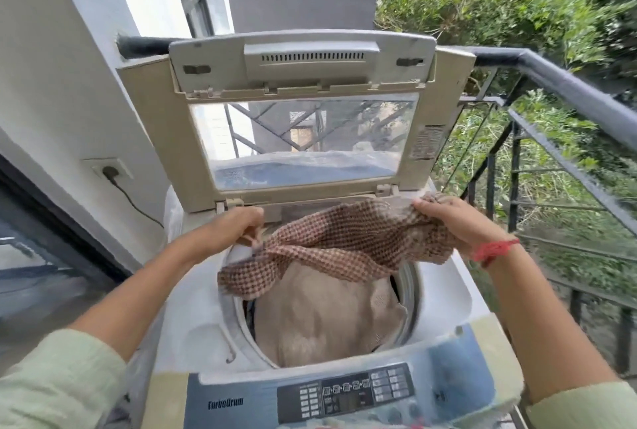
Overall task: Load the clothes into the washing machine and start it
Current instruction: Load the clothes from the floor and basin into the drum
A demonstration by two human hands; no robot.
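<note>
Checked cloth: one, stretched over the drum mouth, frame centre.
Beige cloth: one, in the drum beneath.
My left hand: clenches the checked cloth's left end.
My right hand: clenches its right end.
Washing machine: one, lid upright.

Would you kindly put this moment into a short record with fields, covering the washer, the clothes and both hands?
washer: top-loader, lid raised
load: beige cloth already in the tub
checked cloth: held stretched over the opening, its left end drooping onto the rim
left hand: grips the checked cloth's left end
right hand: grips its right end
panel: at the near edge, untouched
plug: in the wall socket, left of the washer
railing: on the right
</note>
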